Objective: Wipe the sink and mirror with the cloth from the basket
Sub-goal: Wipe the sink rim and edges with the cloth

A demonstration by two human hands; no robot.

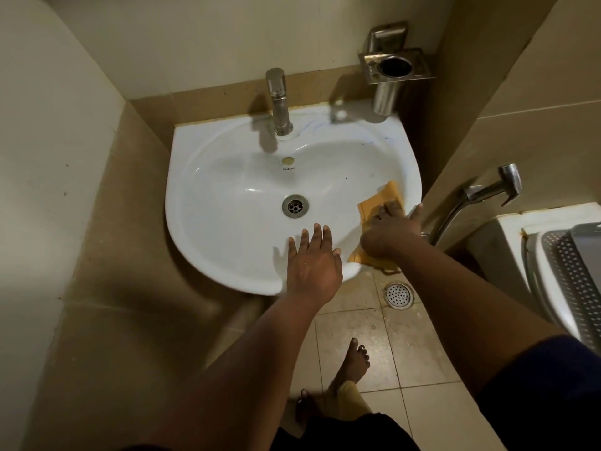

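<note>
We look down on a white ceramic wall-hung sink [227, 222] set in a beige-tiled corner, with a tall steel pillar tap [278, 102] standing on its back ledge and a round metal drain [295, 206] in the middle of the bowl. Our left hand [312, 258] lies flat on the near rim of the sink, fingers straight and spread, its grip released and holding nothing. Just to its right, our right hand [388, 227] presses an orange-yellow cloth [383, 198] against the right side of the sink; the fingers lie flat on the fabric with the thumb stretched out over the rim, so the grip is relaxed rather than clenched. The cloth drapes from the inner right wall of the bowl over the near-right rim, one corner hanging past the edge. On the wall behind stands a steel tumbler holder [395, 68]. Below, a round floor drain [399, 295] sits in the tiled floor [357, 327]. Farther right a chrome hand sprayer [494, 190] hangs, and a grey perforated plastic basket [575, 275] rests at the far right edge
</note>
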